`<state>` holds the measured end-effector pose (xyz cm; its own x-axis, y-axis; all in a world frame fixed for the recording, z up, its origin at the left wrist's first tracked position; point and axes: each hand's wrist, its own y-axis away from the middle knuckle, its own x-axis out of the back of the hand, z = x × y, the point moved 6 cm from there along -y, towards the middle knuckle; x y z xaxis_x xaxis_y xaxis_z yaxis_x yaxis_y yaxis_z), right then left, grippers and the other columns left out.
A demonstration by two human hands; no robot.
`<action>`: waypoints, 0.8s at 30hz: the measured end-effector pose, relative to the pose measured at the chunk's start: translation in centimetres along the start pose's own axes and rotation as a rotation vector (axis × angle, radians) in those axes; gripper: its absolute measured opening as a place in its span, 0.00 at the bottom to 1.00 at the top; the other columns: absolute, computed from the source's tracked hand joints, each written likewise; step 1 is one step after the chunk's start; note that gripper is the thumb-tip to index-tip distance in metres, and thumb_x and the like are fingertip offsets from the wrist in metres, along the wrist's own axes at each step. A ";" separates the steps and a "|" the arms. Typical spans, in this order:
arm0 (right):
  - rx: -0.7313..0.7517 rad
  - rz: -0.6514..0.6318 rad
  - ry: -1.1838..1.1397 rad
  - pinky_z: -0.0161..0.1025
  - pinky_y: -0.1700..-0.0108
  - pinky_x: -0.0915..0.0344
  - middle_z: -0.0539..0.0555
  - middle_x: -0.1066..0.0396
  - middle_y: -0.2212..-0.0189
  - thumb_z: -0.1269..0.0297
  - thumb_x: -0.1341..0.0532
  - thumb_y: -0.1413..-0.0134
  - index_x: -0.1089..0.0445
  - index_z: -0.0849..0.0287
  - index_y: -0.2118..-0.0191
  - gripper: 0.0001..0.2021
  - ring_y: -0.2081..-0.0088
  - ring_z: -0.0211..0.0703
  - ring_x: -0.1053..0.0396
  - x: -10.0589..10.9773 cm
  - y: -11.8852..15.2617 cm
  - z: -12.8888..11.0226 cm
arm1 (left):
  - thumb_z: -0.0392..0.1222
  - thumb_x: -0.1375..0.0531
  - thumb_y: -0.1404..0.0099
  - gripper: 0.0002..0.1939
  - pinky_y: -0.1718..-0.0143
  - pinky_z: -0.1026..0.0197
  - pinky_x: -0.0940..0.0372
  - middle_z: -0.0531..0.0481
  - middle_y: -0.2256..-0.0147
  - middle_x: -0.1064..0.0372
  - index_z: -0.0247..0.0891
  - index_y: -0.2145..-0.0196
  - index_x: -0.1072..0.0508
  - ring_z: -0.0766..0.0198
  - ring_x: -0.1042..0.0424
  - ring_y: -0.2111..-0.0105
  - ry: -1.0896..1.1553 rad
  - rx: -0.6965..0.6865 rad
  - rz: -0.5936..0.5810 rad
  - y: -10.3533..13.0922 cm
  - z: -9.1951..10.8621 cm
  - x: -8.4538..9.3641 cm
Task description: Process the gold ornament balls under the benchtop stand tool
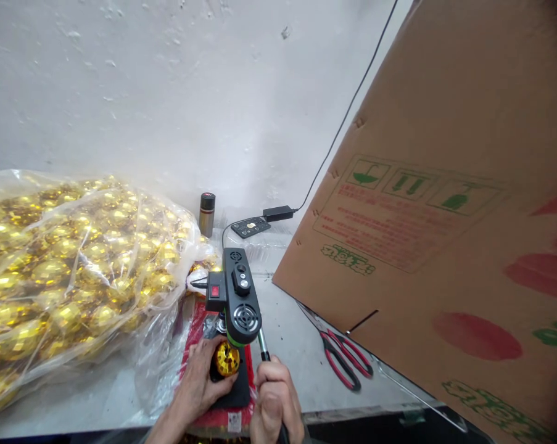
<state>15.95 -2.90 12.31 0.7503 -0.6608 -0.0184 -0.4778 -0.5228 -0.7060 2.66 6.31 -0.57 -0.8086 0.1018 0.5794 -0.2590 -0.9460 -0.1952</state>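
My left hand (198,377) holds a shiny gold faceted ball (227,360) between thumb and fingers. The ball sits beneath the head of a small black bench drill press (241,293), which hides part of its top; I cannot tell whether a bit touches it. Wrapped around the black grip of the press's metal lever (263,345) is my right hand (276,398), just right of the ball. Under both lies the dark base plate (234,398) on a red plastic sheet (197,327).
A clear plastic bag (86,265) full of gold balls fills the left side. Red-handled scissors (345,357) lie to the right, by a large leaning cardboard box (421,216). Behind the press are a dark-capped canister (206,214), a black power adapter (278,213) and a cable.
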 end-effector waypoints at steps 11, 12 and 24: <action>0.031 0.005 0.039 0.45 0.45 0.30 0.46 0.31 0.72 0.63 0.51 0.21 0.35 0.53 0.69 0.19 0.71 0.38 0.32 0.1 -0.2 -0.2 | 0.47 0.31 0.43 0.25 0.48 0.40 0.28 0.40 0.54 0.18 0.43 0.46 0.20 0.41 0.22 0.53 0.017 0.027 0.018 -0.1 0.1 0.1; 0.035 0.002 0.043 0.45 0.45 0.30 0.46 0.31 0.73 0.64 0.51 0.21 0.35 0.53 0.69 0.19 0.71 0.38 0.32 0.1 -0.2 -0.2 | 0.47 0.31 0.43 0.26 0.48 0.40 0.28 0.40 0.54 0.18 0.43 0.46 0.20 0.41 0.22 0.53 0.019 0.028 0.016 -0.1 0.2 0.1; -0.005 0.015 -0.010 0.49 0.43 0.30 0.47 0.31 0.72 0.68 0.50 0.25 0.34 0.54 0.69 0.18 0.71 0.39 0.32 0.0 0.5 0.5 | 0.48 0.31 0.44 0.26 0.47 0.38 0.28 0.40 0.54 0.18 0.43 0.48 0.20 0.40 0.21 0.53 0.050 0.042 0.048 -0.1 -0.1 0.1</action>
<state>15.97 -2.92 11.58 0.7473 -0.6634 -0.0365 -0.4916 -0.5151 -0.7021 2.52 6.40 -0.55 -0.8452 0.0706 0.5297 -0.1979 -0.9621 -0.1876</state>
